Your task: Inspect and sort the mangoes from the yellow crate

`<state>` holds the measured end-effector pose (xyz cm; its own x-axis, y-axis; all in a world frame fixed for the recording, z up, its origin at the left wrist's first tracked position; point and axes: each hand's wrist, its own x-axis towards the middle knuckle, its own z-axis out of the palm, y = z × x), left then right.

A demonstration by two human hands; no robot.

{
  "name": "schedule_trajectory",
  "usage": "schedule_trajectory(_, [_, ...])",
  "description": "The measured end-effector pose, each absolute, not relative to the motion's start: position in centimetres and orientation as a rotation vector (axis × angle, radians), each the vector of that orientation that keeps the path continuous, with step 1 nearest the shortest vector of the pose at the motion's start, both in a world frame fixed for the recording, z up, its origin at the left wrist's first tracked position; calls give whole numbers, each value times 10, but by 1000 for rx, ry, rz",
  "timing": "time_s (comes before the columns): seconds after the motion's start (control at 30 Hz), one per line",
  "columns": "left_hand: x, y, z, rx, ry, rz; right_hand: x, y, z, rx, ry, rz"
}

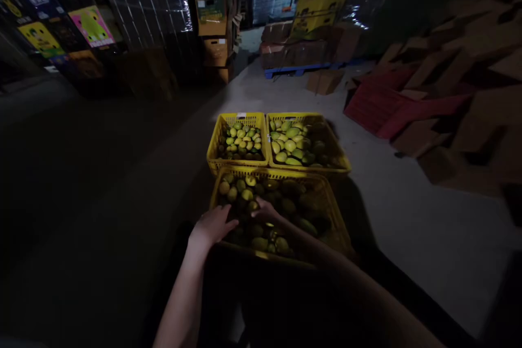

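Three yellow plastic crates of green-yellow mangoes stand on the floor. The near crate (326,196) is right in front of me, in shadow. My left hand (214,224) lies over the mangoes (244,193) at its near left side, fingers curved down on the fruit. My right hand (265,210) reaches into the crate's middle and rests on a mango, fingers bent over it; a grip is not clear. Behind stand the far left crate (214,149) with small mangoes and the far right crate (338,155) with bigger ones.
Flattened cardboard boxes (457,92) and red sheets (379,106) pile up on the right. Boxes on a blue pallet (299,69) stand at the back. Wrapped stacks of cartons (142,5) fill the dark left side. Pale concrete floor (408,217) lies to the right.
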<state>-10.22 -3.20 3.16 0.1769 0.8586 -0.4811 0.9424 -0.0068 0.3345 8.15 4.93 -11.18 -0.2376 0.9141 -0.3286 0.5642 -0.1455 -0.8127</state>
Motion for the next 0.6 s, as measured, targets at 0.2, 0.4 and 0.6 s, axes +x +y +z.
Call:
schedule_trajectory(0.2, [-84, -27, 21, 1997, 1572, -271, 132, 30, -27, -1378, -1294, 1531])
schedule_trajectory(0.4, [-61, -16, -15, 1998, 1550, -529, 171, 8, -2, -1155, -590, 1614])
schedule_trajectory(0.6, [-23, -5, -86, 1783, 1533, -572, 193, 5, -14, -1159, -424, 1766])
